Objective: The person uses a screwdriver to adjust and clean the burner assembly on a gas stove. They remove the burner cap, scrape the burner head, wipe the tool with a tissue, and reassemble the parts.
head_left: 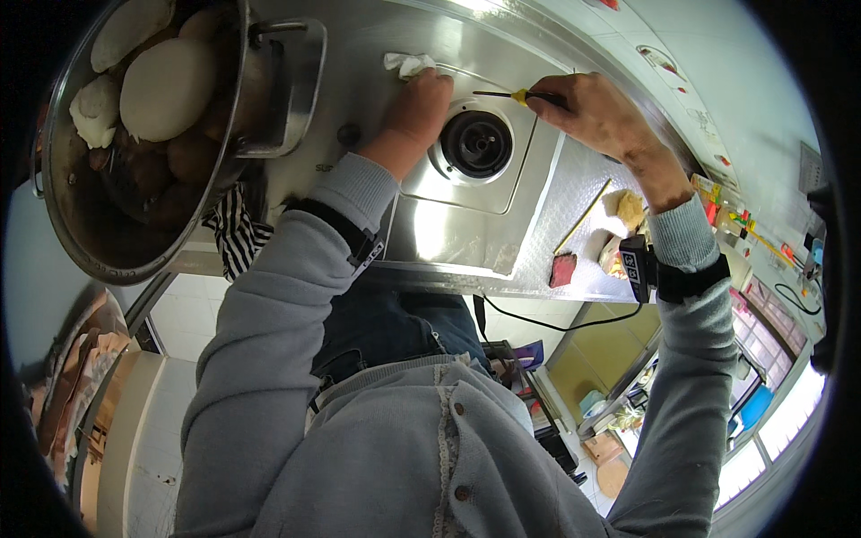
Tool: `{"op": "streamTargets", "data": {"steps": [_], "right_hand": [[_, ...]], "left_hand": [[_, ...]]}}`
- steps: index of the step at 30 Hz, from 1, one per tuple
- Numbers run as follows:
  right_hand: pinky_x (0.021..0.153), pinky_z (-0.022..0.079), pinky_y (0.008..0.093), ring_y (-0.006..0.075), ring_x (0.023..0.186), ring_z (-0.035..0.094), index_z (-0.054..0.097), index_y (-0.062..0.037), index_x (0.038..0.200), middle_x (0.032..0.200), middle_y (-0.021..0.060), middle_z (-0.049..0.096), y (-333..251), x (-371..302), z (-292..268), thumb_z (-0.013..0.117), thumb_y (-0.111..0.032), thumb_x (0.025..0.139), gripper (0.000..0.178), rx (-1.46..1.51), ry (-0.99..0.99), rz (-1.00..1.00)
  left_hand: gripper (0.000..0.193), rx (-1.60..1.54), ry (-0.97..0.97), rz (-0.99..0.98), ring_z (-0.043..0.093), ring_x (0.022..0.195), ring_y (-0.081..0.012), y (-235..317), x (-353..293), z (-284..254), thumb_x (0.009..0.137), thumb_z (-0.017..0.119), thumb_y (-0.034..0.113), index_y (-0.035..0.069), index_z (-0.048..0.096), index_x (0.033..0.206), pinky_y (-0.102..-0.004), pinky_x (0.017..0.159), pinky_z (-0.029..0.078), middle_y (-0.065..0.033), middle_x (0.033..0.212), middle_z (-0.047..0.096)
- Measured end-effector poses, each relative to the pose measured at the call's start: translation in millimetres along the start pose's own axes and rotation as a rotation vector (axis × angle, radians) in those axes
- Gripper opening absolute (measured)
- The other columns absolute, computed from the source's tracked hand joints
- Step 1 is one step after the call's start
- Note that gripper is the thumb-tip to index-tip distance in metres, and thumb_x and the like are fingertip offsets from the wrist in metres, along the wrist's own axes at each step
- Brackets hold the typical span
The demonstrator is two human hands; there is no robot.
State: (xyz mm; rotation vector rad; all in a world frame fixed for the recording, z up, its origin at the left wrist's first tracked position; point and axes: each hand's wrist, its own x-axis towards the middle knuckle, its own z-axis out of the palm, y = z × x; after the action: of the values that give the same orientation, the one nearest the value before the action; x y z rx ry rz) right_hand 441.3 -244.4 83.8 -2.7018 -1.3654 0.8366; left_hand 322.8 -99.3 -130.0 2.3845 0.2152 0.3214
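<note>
Steel stovetop (480, 235): one burner (477, 144); two hands (420, 106) (594, 112), right holding one screwdriver (519, 96).

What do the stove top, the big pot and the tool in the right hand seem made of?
Stove top: smooth silvery metal, perhaps stainless steel, by its bright glare.
Big pot: silvery metal, by its shiny rim.
Tool: slim dark shaft, probably metal; yellow and black grip, likely plastic by colour.

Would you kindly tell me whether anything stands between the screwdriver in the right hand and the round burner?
Nothing visible does: between the screwdriver in the right hand and the burner only metal stovetop shows; the left hand is further left.
</note>
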Motion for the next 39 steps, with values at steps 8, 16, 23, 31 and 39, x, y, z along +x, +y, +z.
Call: {"op": "streamTargets", "data": {"steps": [8,16,23,31,39], "right_hand": [[0.068,0.053,0.0345,0.0236,0.067,0.066,0.070,-0.0060,0.105,0.083,0.0127,0.071,20,-32,12,0.060,-0.034,0.091,0.033,0.076,0.029,0.037],[0.068,0.054,0.0377,0.0293,0.066,0.066,0.071,-0.0079,0.100,0.076,0.0140,0.069,28,-52,19,0.058,-0.036,0.090,0.033,0.124,0.090,0.083],[0.066,0.052,0.0391,0.0303,0.065,0.065,0.071,-0.0080,0.099,0.075,0.0138,0.069,34,-62,24,0.059,-0.036,0.089,0.032,0.117,0.133,0.063],[0.066,0.053,0.0385,0.0299,0.064,0.065,0.071,-0.0078,0.098,0.072,0.0134,0.068,37,-70,28,0.059,-0.038,0.089,0.033,0.115,0.134,0.108],[0.067,0.054,0.0378,0.0280,0.065,0.067,0.071,-0.0070,0.097,0.074,0.0120,0.070,38,-74,29,0.058,-0.039,0.090,0.035,0.095,0.126,0.114]], "left_hand": [[0.013,-0.161,-0.014,-0.003,0.064,0.080,-0.0306,14,8,-2,0.074,0.066,-0.002,0.003,0.063,0.086,-0.0384,0.070,0.052,-0.0123,0.086,0.064],[0.033,-0.248,-0.113,0.100,0.065,0.086,-0.0292,19,8,-10,0.078,0.059,-0.009,0.008,0.060,0.106,-0.0361,0.073,0.053,-0.0102,0.096,0.063],[0.050,-0.138,-0.169,0.249,0.066,0.089,-0.0286,19,9,-13,0.079,0.061,-0.007,0.016,0.052,0.123,-0.0386,0.075,0.054,-0.0102,0.095,0.064],[0.058,-0.117,-0.274,0.301,0.064,0.088,-0.0272,12,16,-12,0.081,0.060,-0.005,0.021,0.049,0.133,-0.0375,0.078,0.054,-0.0080,0.093,0.065],[0.054,-0.071,-0.252,0.386,0.064,0.090,-0.0263,6,19,-9,0.082,0.059,-0.005,0.020,0.053,0.130,-0.0373,0.081,0.053,-0.0072,0.094,0.065]]}}
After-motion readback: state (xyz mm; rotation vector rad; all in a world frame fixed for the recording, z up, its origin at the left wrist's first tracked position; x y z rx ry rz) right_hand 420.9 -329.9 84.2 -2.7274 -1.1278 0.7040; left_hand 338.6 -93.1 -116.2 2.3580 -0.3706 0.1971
